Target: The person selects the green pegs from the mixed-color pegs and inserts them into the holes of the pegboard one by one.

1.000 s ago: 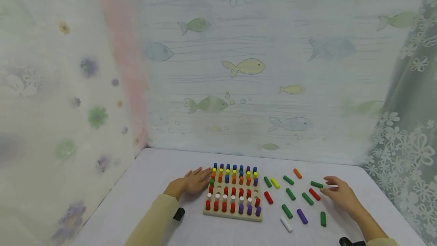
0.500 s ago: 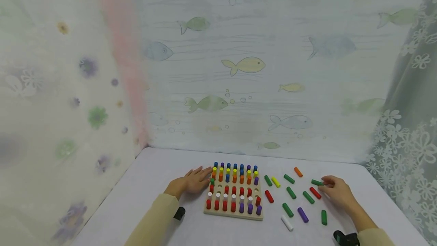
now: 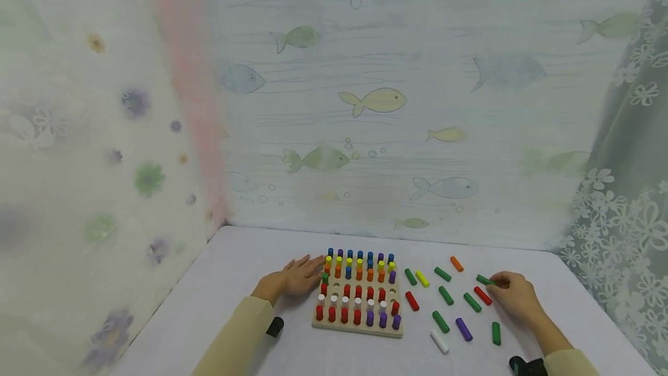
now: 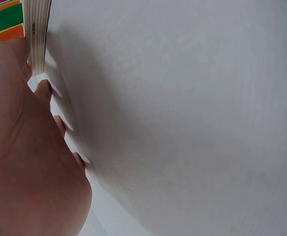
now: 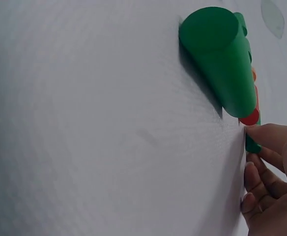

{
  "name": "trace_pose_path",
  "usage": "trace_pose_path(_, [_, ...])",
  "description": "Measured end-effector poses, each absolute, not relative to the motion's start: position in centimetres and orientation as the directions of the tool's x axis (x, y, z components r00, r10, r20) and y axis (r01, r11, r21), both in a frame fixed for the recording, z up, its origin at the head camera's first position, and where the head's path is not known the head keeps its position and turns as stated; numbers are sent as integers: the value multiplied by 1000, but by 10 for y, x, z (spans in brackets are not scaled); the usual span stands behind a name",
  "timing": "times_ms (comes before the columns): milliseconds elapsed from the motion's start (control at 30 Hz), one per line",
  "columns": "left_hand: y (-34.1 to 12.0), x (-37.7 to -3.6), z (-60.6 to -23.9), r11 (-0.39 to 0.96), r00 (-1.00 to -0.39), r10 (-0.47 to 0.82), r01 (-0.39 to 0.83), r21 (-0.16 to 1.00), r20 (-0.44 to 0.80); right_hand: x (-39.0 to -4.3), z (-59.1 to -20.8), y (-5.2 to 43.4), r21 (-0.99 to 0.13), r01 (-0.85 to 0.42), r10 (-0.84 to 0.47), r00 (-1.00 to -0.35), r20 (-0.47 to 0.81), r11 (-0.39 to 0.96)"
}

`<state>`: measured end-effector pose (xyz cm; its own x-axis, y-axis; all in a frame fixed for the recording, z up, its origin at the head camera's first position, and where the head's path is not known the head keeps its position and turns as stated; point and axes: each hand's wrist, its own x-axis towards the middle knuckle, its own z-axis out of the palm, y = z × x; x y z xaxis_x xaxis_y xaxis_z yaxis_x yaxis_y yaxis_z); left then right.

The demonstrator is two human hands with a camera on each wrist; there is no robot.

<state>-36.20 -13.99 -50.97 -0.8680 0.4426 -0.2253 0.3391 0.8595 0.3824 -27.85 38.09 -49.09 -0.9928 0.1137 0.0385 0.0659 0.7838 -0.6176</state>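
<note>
A wooden pegboard [image 3: 360,330] stands on the table, with rows of coloured pegs upright in it and a few bare holes in the middle rows. My left hand [image 3: 298,277] lies flat with fingers spread, touching the board's left edge. In the left wrist view, the thumb of the left hand [image 4: 30,142] is against the board's side [image 4: 34,34]. At the right, my right hand [image 3: 514,293] pinches the end of a green peg [image 3: 484,279] between thumb and finger. A red peg [image 3: 482,295] lies just beside those fingers. In the right wrist view, another green peg [image 5: 222,59] looms large.
Loose pegs lie scattered right of the board, among them an orange peg [image 3: 456,263], a yellow peg [image 3: 422,278], a purple peg [image 3: 463,329], a white peg [image 3: 439,342] and several green ones. A fish-patterned curtain [image 3: 376,190] hangs behind the white table [image 3: 250,242].
My right hand has moved slightly left and its thumb and finger have come together on the green peg's end. The left hand has stayed at the board.
</note>
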Motion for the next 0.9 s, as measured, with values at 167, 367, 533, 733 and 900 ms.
trace_pose_path(167, [-140, -359, -505, 859, -869, 440, 335, 388, -225, -278, -492, 381, -611, 59, 108, -993, 43, 789])
trace_pose_path(367, [-137, -347, -488, 862, -865, 440, 332, 383, -240, -278, -492, 380, -594, 55, 92, -995, 31, 802])
trace_pose_path(533, [-136, -343, -482, 860, -865, 437, 320, 399, -249, -275, -488, 379, -583, 59, 85, -996, 17, 810])
trace_pose_path(733, [-136, -340, -481, 855, -860, 447, 330, 400, -246, -272, -481, 380, -601, 74, 98, -995, 7, 796])
trace_pose_path(900, [-137, -340, -480, 856, -862, 445, 330, 397, -242, -270, -473, 381, -599, 46, 92, -995, 45, 799])
